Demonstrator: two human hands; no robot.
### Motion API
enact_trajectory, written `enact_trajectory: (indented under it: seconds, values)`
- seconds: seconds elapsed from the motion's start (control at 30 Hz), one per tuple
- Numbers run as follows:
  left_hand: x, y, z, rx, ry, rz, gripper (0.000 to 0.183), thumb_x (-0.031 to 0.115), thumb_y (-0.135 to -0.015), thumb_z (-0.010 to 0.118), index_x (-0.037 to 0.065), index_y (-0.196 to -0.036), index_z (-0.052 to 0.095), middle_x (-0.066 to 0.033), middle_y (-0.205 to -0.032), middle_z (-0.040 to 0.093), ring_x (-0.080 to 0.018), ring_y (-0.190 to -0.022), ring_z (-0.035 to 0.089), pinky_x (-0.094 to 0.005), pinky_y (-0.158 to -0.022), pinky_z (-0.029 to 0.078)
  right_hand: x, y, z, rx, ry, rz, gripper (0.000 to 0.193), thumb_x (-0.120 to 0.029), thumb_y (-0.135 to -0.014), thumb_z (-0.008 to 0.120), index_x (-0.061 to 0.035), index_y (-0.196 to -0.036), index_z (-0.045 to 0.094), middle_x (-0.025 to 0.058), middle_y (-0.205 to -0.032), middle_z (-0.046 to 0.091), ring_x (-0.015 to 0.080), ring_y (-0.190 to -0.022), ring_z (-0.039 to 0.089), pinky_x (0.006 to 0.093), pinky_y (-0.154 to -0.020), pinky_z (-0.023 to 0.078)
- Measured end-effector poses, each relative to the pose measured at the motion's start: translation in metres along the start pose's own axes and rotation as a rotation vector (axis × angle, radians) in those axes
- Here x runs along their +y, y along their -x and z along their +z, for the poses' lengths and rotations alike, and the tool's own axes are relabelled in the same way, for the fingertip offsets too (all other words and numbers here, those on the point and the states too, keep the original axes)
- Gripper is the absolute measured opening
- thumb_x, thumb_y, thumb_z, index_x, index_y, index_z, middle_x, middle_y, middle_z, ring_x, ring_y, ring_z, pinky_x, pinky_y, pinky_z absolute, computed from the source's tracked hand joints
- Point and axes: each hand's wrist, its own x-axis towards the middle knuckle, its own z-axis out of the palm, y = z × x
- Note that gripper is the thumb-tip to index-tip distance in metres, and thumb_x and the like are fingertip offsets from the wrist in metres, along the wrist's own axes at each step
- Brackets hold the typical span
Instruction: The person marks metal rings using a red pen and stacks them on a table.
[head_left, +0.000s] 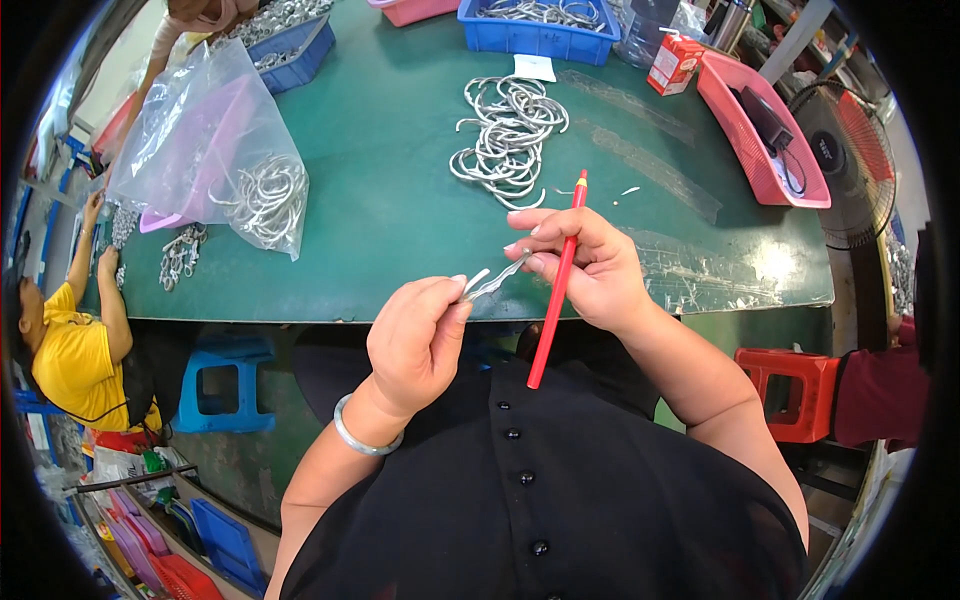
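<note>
Just beyond the near edge of the green table, my left hand [415, 335] pinches one end of a thin, wavy silvery metal piece [492, 286]. My right hand [605, 270] has its thumb and fingertips closed at the piece's other end. A red pencil [552, 325] also sits in my right hand, lying across the fingers with its tip pointing away from me. Farther out on the table lies a loose pile of curved silvery metal rings [510, 135]. More such rings [265, 200] show inside a clear plastic bag [220, 120] to the left.
Small metal clasps [182, 256] lie beside the bag. Blue trays [535, 40] of metal parts stand at the back. A pink basket [815, 190], a red drink carton [675, 65] and a fan [840, 165] are on the right. A person in yellow [75, 345] works at the left.
</note>
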Motion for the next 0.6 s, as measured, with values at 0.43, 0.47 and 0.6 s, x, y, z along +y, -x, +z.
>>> enact_trajectory:
  seconds: [0.43,0.47,0.6]
  values:
    - [-0.005,-0.004,0.005,0.001,0.048,-0.003,0.021,-0.005,-0.074,0.060,-0.004,-0.094,0.055,-0.0137,-0.077,0.058,-0.0225,-0.064,0.058,-0.0279,-0.056,0.047,-0.002,-0.007,-0.010,-0.093,0.126,0.095,0.012,0.001,-0.081,0.055,0.0008,-0.093,0.054,0.0076,-0.090,0.059,0.0132,-0.083,0.059,0.0258,-0.070,0.049]
    - [-0.007,-0.001,0.005,-0.028,0.144,-0.143,0.019,-0.004,-0.078,0.056,-0.004,-0.097,0.053,-0.0115,-0.080,0.058,-0.0178,-0.067,0.057,-0.0259,-0.059,0.047,-0.005,-0.008,-0.010,-0.092,0.126,0.095,0.012,0.001,-0.081,0.055,0.0008,-0.093,0.054,0.0076,-0.090,0.059,0.0132,-0.083,0.059,0.0258,-0.070,0.049]
    - [-0.011,0.000,0.010,-0.005,0.571,-0.516,0.020,-0.002,-0.085,0.048,-0.003,-0.105,0.049,-0.0082,-0.087,0.057,-0.0106,-0.071,0.054,-0.0231,-0.063,0.047,-0.017,-0.012,-0.006,-0.042,0.027,0.293,0.012,-0.005,-0.082,0.057,0.0006,-0.092,0.054,0.0047,-0.079,0.059,0.0104,-0.073,0.059,0.0227,-0.064,0.049]
